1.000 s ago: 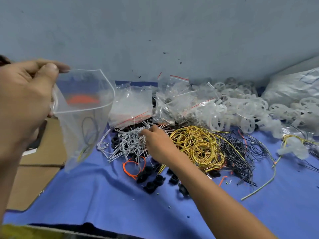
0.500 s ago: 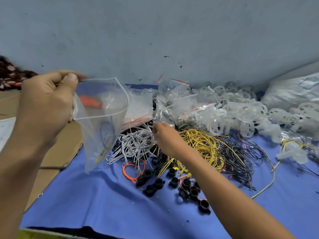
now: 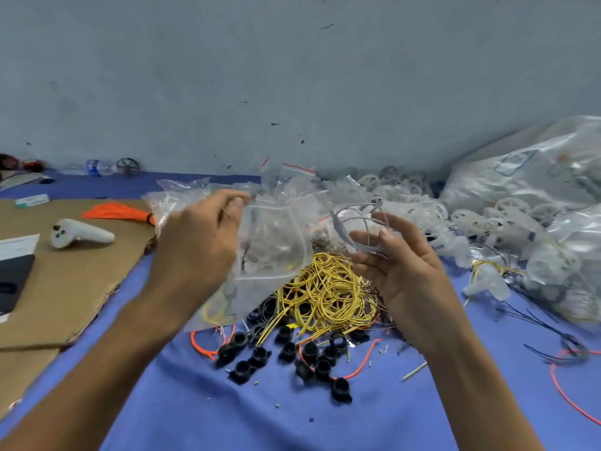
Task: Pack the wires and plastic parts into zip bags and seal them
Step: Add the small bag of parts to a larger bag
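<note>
The left hand [image 3: 195, 252] holds a clear zip bag [image 3: 276, 242] in the air above the table [image 3: 169, 405]. Its fingers [image 3: 227, 198] pinch the rim at the bag's 10 o'clock corner, and the mouth gapes open. A little yellow wire and some dark wire lie in the bottom of the bag.

At 3 o'clock from the bag, just beside it, the right hand [image 3: 406, 278] is palm up. Its loosely curled fingers [image 3: 374, 239] and thumb hold a small coil of grey wire [image 3: 354, 219] close to the bag's mouth.

Below both hands, at 6 o'clock, a heap of yellow wires [image 3: 328, 288] lies on the blue cloth, with black plastic parts [image 3: 283, 353] and loose orange wires [image 3: 208, 348] scattered around it. More zip bags [image 3: 292, 187] are piled at 12 o'clock from the heap, and white plastic wheels [image 3: 487, 216] spread towards 2 o'clock. At 9 o'clock a white controller [image 3: 78, 236] and an orange wire bundle [image 3: 120, 211] rest on a sheet of cardboard [image 3: 71, 288].
</note>
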Tool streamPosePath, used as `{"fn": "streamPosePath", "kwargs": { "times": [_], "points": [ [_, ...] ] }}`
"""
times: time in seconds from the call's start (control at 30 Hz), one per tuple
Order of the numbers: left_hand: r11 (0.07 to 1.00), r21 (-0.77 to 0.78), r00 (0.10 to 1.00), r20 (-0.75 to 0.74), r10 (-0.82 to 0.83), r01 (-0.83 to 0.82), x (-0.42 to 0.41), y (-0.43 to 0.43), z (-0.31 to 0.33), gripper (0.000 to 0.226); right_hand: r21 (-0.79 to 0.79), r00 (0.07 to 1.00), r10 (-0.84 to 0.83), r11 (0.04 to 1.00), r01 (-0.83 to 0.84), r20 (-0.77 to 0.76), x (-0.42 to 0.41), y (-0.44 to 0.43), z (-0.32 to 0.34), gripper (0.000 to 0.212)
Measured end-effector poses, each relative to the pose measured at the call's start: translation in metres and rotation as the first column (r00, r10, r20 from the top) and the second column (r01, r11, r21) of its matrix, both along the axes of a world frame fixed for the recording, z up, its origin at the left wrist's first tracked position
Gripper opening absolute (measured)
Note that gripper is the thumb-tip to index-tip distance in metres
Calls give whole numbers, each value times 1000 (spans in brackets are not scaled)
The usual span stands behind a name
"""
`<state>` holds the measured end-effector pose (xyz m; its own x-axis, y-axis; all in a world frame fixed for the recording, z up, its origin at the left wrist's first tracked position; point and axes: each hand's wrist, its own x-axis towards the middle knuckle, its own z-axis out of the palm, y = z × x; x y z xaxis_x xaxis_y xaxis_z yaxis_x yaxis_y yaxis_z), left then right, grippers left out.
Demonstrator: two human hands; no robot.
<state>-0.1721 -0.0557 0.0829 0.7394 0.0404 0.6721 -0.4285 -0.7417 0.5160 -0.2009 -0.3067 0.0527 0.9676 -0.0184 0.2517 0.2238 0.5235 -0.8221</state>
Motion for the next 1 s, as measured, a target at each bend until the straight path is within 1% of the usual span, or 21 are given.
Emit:
{"fn": "streamPosePath", "kwargs": {
  "times": [0.07, 0.13, 0.2, 0.23, 0.3, 0.43, 0.53, 0.57, 0.6, 0.63, 0.67, 0.7, 0.73, 0.77, 0.8, 0.83, 0.87, 0.9, 0.93, 0.97, 1.0],
  "points": [
    [997, 68, 999, -41, -24, 27, -6, -22, -9, 24, -197, 999, -41, 979, 45, 27, -21, 0, 1, 22],
    [989, 125, 997, -41, -68, 72, -14, -37, -20, 25, -517, 981, -152, 834, 193, 122, -38, 3, -4, 26],
    [967, 223, 992, -41, -121, 127, -23, -48, -32, 28, -800, 936, -153, 487, 352, 318, -45, 9, -12, 24],
    [950, 267, 987, -51, -152, 160, -29, -53, -36, 31, -869, 917, -89, 295, 398, 390, -45, 15, -15, 23],
    [911, 330, 969, -84, -234, 248, -40, -58, -43, 40, -924, 921, 75, 38, 380, 382, -39, 28, -22, 22],
    [867, 289, 912, -196, -362, 406, -44, -52, -39, 42, -942, 919, 240, -42, 332, 313, -17, 57, -33, 16],
    [863, 223, 885, -226, -407, 454, -40, -41, -31, 38, -916, 913, 225, -137, 376, 341, -2, 71, -28, 14],
    [877, 194, 891, -215, -399, 439, -37, -37, -28, 37, -941, 934, 149, -50, 336, 326, 5, 72, -25, 17],
    [896, 170, 904, -199, -377, 411, -33, -32, -25, 36, -959, 964, 63, 141, 247, 257, 11, 72, -20, 19],
    [911, 150, 915, -192, -355, 385, -31, -25, -23, 35, -905, 989, 1, 403, 135, 148, 14, 72, -15, 21],
    [920, 131, 919, -192, -343, 370, -28, -19, -22, 34, -726, 1000, 14, 688, -8, 2, 15, 73, -11, 21],
    [925, 121, 921, -199, -334, 362, -26, -14, -21, 33, -438, 986, 112, 885, -157, -127, 17, 74, -9, 21],
    [927, 120, 921, -218, -323, 354, -23, -11, -21, 31, -176, 948, 250, 942, -286, -198, 17, 77, -8, 22],
    [932, 127, 921, -245, -303, 341, -21, -8, -20, 32, -97, 917, 333, 928, -360, -220, 16, 82, -9, 24],
    [935, 134, 921, -267, -283, 327, -20, -7, -20, 32, -217, 910, 349, 892, -396, -223, 12, 88, -9, 24],
    [937, 137, 921, -274, -277, 322, -20, -7, -19, 30, -519, 942, 292, 786, -336, -168, 11, 92, -10, 22],
    [935, 134, 920, -270, -284, 328, -21, -9, -18, 27, -833, 959, 276, 512, -207, -69, 10, 95, -9, 18],
    [933, 122, 917, -262, -300, 339, -23, -11, -17, 25, -986, 955, 296, 153, -61, -13, 11, 98, -7, 20],
    [930, 105, 915, -248, -319, 353, -25, -12, -16, 25, -986, 949, 315, -151, 66, 15, 15, 98, -5, 26],
    [930, 94, 916, -230, -328, 356, -26, -13, -15, 25, -933, 940, 340, -334, 132, 11, 15, 98, -1, 30],
    [935, 102, 926, -212, -313, 339, -27, -12, -14, 25, -905, 930, 366, -392, 167, 12, 15, 97, 2, 28]
  ]
}}
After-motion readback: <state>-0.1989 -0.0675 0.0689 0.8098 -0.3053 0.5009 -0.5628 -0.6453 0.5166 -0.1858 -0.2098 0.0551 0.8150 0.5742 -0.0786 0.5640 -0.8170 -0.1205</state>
